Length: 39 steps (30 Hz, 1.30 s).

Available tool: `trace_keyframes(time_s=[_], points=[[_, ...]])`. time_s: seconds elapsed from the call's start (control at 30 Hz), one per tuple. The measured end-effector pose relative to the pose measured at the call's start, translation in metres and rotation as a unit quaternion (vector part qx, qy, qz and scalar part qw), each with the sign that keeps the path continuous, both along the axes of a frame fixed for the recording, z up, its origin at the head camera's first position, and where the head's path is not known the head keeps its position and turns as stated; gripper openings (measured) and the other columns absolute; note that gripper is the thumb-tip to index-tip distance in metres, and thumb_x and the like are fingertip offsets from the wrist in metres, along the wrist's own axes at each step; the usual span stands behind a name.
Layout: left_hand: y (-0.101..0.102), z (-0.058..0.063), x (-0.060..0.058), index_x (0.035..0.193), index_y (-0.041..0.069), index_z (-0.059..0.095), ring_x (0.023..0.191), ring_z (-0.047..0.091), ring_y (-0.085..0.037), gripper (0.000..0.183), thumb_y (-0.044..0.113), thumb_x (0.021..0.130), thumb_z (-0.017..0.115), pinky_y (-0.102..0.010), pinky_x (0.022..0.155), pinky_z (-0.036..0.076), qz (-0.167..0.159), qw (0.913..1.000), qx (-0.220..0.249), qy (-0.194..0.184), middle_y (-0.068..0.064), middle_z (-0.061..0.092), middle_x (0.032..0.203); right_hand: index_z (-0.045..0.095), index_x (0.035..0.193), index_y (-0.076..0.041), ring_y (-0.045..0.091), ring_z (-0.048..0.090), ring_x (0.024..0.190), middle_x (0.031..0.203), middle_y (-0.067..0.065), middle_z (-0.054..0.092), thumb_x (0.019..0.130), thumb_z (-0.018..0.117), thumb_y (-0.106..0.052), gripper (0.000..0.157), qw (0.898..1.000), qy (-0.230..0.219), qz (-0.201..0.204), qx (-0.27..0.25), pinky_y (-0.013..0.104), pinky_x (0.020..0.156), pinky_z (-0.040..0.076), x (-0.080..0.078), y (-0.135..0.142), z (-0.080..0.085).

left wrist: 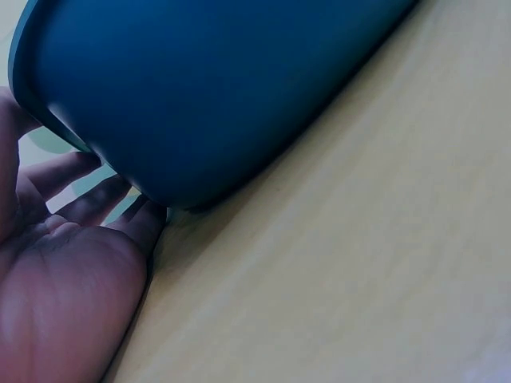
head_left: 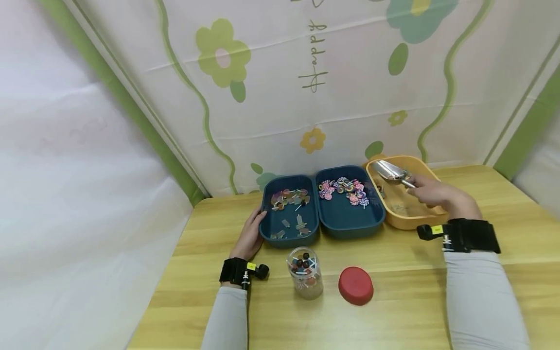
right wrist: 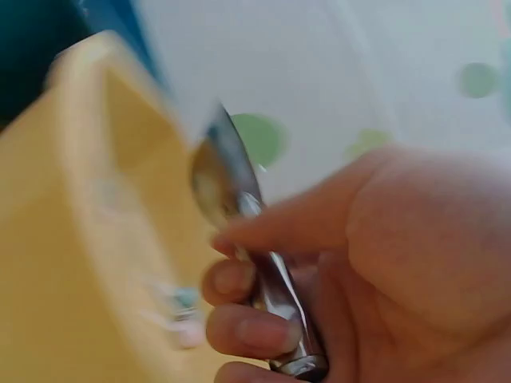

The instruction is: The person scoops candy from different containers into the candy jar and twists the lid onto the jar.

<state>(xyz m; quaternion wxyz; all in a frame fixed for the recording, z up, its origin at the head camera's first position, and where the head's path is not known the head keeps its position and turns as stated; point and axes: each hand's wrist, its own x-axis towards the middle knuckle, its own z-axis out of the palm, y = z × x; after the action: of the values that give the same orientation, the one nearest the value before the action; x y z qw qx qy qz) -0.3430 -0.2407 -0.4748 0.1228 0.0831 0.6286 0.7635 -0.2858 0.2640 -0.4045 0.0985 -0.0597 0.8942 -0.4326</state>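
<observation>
My right hand (head_left: 437, 194) grips the handle of a shiny metal scoop (head_left: 389, 170) above the yellow tray (head_left: 404, 223). In the right wrist view, fingers curl round the handle of the scoop (right wrist: 275, 287). Small pieces lie in the yellow tray. My left hand (head_left: 249, 236) rests against the left side of a dark blue tray (head_left: 289, 242) holding small candy-like pieces. In the left wrist view, fingers (left wrist: 92, 199) lie along that tray's wall (left wrist: 184, 104), partly hidden by it. A clear jar (head_left: 308, 289) with small lollipop-like pieces stands nearer me.
Between the outer trays sits a second blue tray (head_left: 352, 232) with swirl-patterned lollipop pieces (head_left: 343, 187). A red lid (head_left: 356, 286) lies right of the jar on the wooden table (head_left: 402, 311). A flower-printed cloth (head_left: 271, 121) hangs right behind the trays.
</observation>
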Motion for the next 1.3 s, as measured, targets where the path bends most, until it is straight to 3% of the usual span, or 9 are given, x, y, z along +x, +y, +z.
trace_keyframes(time_s=[0.13,0.27,0.4,0.53,0.77,0.83,0.93,1.13,1.3], points=[[-0.002,-0.003,-0.002,0.162,0.019,0.03,0.148,0.035,-0.024,0.053,0.028,0.112,0.044,-0.046,0.121,0.029,0.004,1.0,0.008,0.001,-0.007,0.03,0.166,0.051,0.125,0.006,0.015,0.044,0.068,0.09,0.008,0.047,0.11,0.044,-0.021,0.032,0.998,0.053,0.014,0.045,0.029,0.057,0.041,0.02,-0.001,0.028],[-0.002,-0.003,-0.004,0.162,0.019,0.03,0.148,0.035,-0.023,0.053,0.028,0.112,0.044,-0.045,0.121,0.03,0.0,1.0,0.007,0.0,-0.006,0.03,0.166,0.062,0.126,-0.005,0.013,0.054,0.086,0.108,0.009,0.059,0.111,0.046,-0.031,0.034,0.989,0.099,0.028,0.102,0.031,0.066,0.046,0.045,-0.004,0.059],[-0.001,-0.002,-0.008,0.162,0.019,0.032,0.149,0.034,-0.023,0.05,0.026,0.113,0.042,-0.045,0.121,0.03,-0.006,1.0,0.008,-0.001,-0.007,0.03,0.166,0.067,0.117,-0.015,0.011,0.051,0.079,0.095,0.005,0.059,0.111,0.048,-0.028,0.024,0.979,0.151,0.056,0.122,0.029,0.061,0.04,0.07,-0.016,0.081],[0.002,-0.002,-0.013,0.161,0.018,0.033,0.149,0.034,-0.023,0.05,0.027,0.113,0.042,-0.045,0.121,0.03,-0.016,0.9999,0.004,0.002,-0.007,0.03,0.166,0.068,0.111,-0.022,0.015,0.043,0.068,0.078,-0.001,0.05,0.109,0.052,-0.015,0.018,0.966,0.208,0.088,0.129,0.03,0.055,0.032,0.09,-0.032,0.091],[-0.002,-0.007,-0.016,0.161,0.014,0.032,0.148,0.036,-0.024,0.052,0.026,0.112,0.043,-0.045,0.121,0.03,-0.022,0.9995,0.017,0.016,-0.01,0.03,0.165,0.072,0.109,-0.032,0.003,0.051,0.079,0.095,-0.019,0.063,0.1,0.063,-0.002,0.032,0.932,0.272,0.168,0.169,0.02,0.061,0.04,0.101,-0.068,0.096],[-0.004,-0.007,-0.015,0.161,0.013,0.033,0.147,0.037,-0.025,0.051,0.024,0.113,0.042,-0.045,0.121,0.03,-0.019,0.9995,0.02,0.018,-0.011,0.031,0.164,0.072,0.108,-0.035,0.0,0.054,0.082,0.097,-0.023,0.064,0.1,0.065,-0.006,0.031,0.926,0.266,0.193,0.188,0.019,0.065,0.045,0.102,-0.079,0.098],[-0.003,-0.007,-0.016,0.161,0.013,0.032,0.148,0.036,-0.025,0.051,0.023,0.113,0.041,-0.045,0.121,0.03,-0.017,0.9995,0.019,0.018,-0.011,0.03,0.165,0.071,0.109,-0.035,-0.003,0.056,0.082,0.096,-0.026,0.065,0.103,0.063,-0.015,0.022,0.924,0.232,0.225,0.203,0.021,0.067,0.05,0.103,-0.093,0.102],[-0.002,-0.006,-0.016,0.162,0.012,0.031,0.15,0.032,-0.025,0.051,0.023,0.113,0.042,-0.043,0.121,0.03,-0.021,0.9994,0.023,0.014,-0.01,0.029,0.166,0.069,0.102,-0.036,-0.004,0.049,0.063,0.074,-0.025,0.052,0.105,0.06,-0.026,0.014,0.922,0.198,0.271,0.193,0.021,0.057,0.04,0.106,-0.125,0.104],[-0.003,-0.007,-0.016,0.162,0.012,0.031,0.15,0.033,-0.026,0.052,0.023,0.112,0.042,-0.043,0.121,0.03,-0.019,0.9994,0.024,0.013,-0.01,0.03,0.166,0.07,0.095,-0.037,-0.003,0.046,0.057,0.066,-0.022,0.047,0.105,0.059,-0.035,0.015,0.924,0.172,0.277,0.201,0.021,0.056,0.038,0.107,-0.145,0.105]])
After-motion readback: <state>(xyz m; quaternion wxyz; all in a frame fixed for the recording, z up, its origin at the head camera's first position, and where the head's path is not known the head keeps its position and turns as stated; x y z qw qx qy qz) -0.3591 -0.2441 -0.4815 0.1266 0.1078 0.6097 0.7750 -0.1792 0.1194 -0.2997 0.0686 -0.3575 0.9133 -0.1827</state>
